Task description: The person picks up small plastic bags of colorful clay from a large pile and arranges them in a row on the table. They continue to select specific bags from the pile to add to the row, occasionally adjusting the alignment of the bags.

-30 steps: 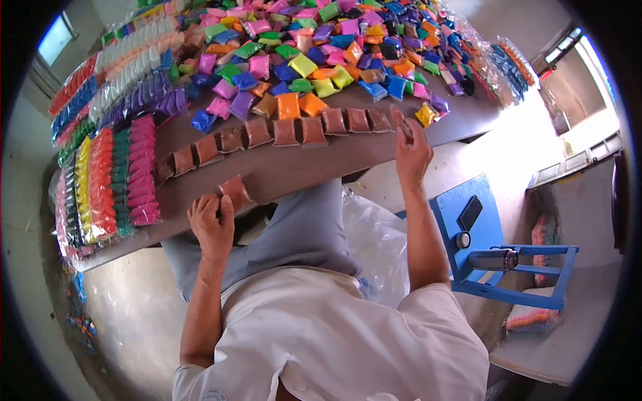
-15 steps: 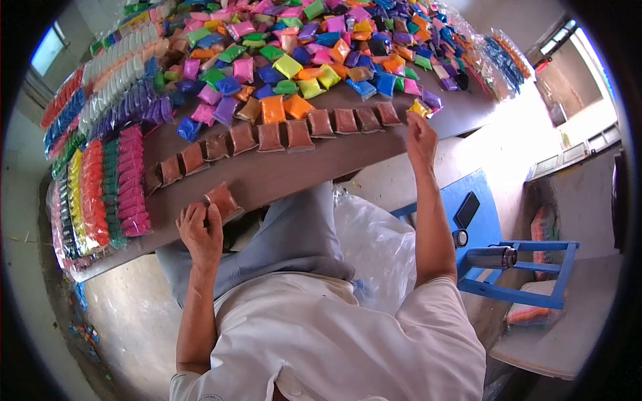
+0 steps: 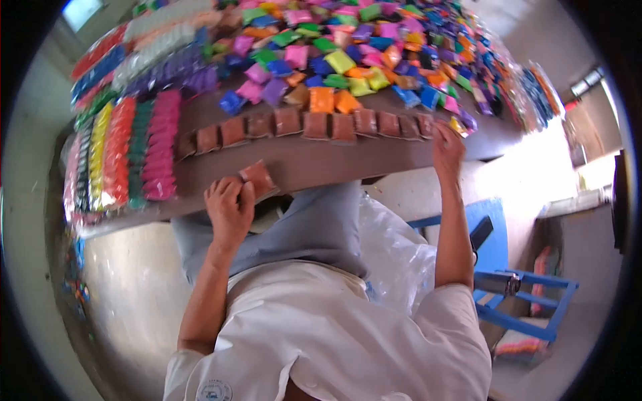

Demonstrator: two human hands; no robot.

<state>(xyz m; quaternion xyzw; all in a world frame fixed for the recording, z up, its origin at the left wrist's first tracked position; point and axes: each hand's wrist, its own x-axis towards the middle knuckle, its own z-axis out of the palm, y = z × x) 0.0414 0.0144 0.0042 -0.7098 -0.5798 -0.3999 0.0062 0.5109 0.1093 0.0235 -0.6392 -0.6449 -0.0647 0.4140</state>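
Note:
My left hand (image 3: 229, 207) is at the table's near edge, its fingers curled and the thumb pressed against the near left side of a brown packet (image 3: 259, 179). That packet is a small, clear, pillow-shaped pouch with brown filling, lying apart from the others. A curved row of similar brown packets (image 3: 287, 122) runs across the table. Beside the right end of the row is my right hand (image 3: 449, 150), fingers drawn together close to the last brown packet (image 3: 425, 125). What its fingertips hold, if anything, is hidden. A yellow packet (image 3: 458, 125) lies just beyond them.
A heap of multicoloured packets (image 3: 341, 62) covers the back of the table (image 3: 294, 160). Bagged strips of packets (image 3: 160, 147) are stacked at the left. To my right stands a blue stool (image 3: 491, 220) with a phone (image 3: 481, 231) and a dark bottle (image 3: 498, 283).
The view has shifted, so the table appears further right and higher. My right hand has moved from the yellow packet toward the row's last brown packet. My left hand stays at its packet.

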